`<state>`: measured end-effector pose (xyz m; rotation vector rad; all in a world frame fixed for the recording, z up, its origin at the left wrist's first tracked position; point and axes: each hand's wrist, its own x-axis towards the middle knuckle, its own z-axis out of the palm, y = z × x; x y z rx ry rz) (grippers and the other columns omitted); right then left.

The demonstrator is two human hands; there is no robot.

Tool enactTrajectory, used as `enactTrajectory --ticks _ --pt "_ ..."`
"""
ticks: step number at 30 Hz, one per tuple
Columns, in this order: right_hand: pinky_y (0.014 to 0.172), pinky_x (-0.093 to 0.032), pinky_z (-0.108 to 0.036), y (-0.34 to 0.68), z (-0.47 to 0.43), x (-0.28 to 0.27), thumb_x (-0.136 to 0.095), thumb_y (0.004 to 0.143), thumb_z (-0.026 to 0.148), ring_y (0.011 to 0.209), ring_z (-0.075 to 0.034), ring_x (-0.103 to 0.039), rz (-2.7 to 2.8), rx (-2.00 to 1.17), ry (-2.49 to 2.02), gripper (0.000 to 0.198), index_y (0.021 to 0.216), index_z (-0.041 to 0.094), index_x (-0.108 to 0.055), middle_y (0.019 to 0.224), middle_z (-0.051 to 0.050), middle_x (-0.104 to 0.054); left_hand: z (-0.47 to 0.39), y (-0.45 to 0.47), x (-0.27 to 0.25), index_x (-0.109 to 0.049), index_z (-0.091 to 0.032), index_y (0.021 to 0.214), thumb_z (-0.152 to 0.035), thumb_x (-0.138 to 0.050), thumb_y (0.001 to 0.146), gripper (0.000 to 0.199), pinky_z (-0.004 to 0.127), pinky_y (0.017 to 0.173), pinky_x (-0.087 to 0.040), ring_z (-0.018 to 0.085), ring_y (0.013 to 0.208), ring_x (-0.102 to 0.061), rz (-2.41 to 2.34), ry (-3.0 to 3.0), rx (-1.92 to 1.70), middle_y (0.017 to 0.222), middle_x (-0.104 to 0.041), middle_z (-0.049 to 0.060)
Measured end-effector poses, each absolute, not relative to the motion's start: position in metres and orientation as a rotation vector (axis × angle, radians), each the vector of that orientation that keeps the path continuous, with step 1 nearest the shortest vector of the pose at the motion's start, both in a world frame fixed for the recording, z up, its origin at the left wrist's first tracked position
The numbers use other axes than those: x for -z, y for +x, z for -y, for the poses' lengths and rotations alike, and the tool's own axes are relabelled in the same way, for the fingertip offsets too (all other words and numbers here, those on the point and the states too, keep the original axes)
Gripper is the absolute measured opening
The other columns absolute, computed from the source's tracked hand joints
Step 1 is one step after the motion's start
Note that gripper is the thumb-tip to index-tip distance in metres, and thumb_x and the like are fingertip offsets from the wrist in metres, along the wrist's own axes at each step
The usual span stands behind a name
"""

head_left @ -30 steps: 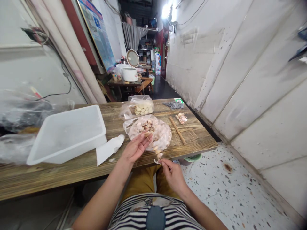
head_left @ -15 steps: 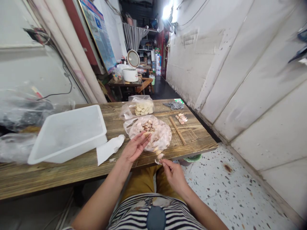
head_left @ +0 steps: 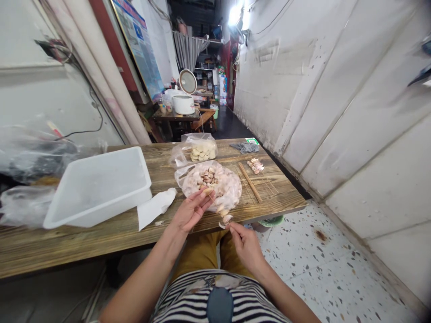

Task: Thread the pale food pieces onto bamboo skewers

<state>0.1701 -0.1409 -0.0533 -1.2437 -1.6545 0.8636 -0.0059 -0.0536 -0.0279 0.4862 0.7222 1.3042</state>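
My left hand pinches a pale garlic clove between thumb and fingers, at the far end of a thin skewer. Lower on that skewer sit threaded garlic cloves, some with skin hanging loose. My right hand grips the skewer's near end, just below those cloves, over the table's front edge. Behind my hands, an open plastic bag of unpeeled cloves rests on the table. To its right lie a bundle of bare skewers and a group of skewered cloves.
A white plastic tub stands on the wooden table at left, beside white paper. Farther back are a bag of pale slices and a crumpled grey bag. A rice cooker stands open beyond.
The view has shifted slightly. My left hand has come down a little with the clove, while my right hand stays almost still on the skewer.
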Motion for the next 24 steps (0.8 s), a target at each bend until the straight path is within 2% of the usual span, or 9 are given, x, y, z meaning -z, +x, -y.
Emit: enactTrajectory --ticks 5,9,13,18,24 --pt "0.058 -0.044 -0.024 0.166 0.133 0.045 -0.041 0.090 0.028 0.063 -0.017 -0.058 1.597 -0.837 -1.217 0.029 0.096 0.017 -0.067 0.070 -0.004 -0.064 0.064 0.007 0.030 -0.069 -0.009 0.076 -0.006 -0.069 0.065 0.012 0.036 0.086 -0.050 0.020 0.085 -0.066 -0.766 0.530 -1.166 0.085 -0.072 0.011" --pt "0.043 -0.031 -0.021 0.171 0.128 0.043 -0.043 0.089 0.036 0.046 -0.012 -0.041 1.479 -0.993 -1.177 0.030 0.093 0.016 -0.066 0.053 0.002 -0.047 0.067 -0.001 0.020 -0.069 -0.010 0.084 -0.014 -0.070 0.066 0.018 0.042 0.091 -0.047 0.024 0.094 -0.064 -0.840 0.688 -1.301 0.092 -0.070 0.012" --pt "0.037 -0.019 -0.019 0.171 0.130 0.046 -0.047 0.087 0.045 0.038 -0.007 -0.024 1.334 -1.332 -1.065 0.034 0.091 0.014 -0.062 0.046 0.009 -0.027 0.063 -0.009 0.010 -0.065 -0.014 0.097 -0.024 -0.065 0.075 0.025 0.042 0.091 -0.046 0.024 0.103 -0.060 -0.864 0.690 -1.428 0.101 -0.068 0.011" --pt "0.033 -0.012 -0.017 0.165 0.136 0.041 -0.054 0.082 0.050 0.035 -0.003 -0.015 1.160 -1.654 -0.984 0.037 0.090 0.014 -0.058 0.044 0.012 -0.025 0.061 -0.004 0.008 -0.065 -0.014 0.097 -0.027 -0.063 0.077 0.024 0.038 0.090 -0.047 0.022 0.101 -0.060 -0.762 0.653 -1.383 0.102 -0.068 0.010" --pt "0.032 -0.010 -0.014 0.168 0.139 0.036 -0.058 0.080 0.047 0.035 -0.002 -0.010 1.036 -1.858 -0.901 0.033 0.090 0.015 -0.057 0.045 0.013 -0.026 0.061 -0.003 0.009 -0.065 -0.016 0.102 -0.028 -0.061 0.079 0.026 0.029 0.087 -0.049 0.017 0.101 -0.059 -0.591 0.602 -1.324 0.107 -0.066 0.007"
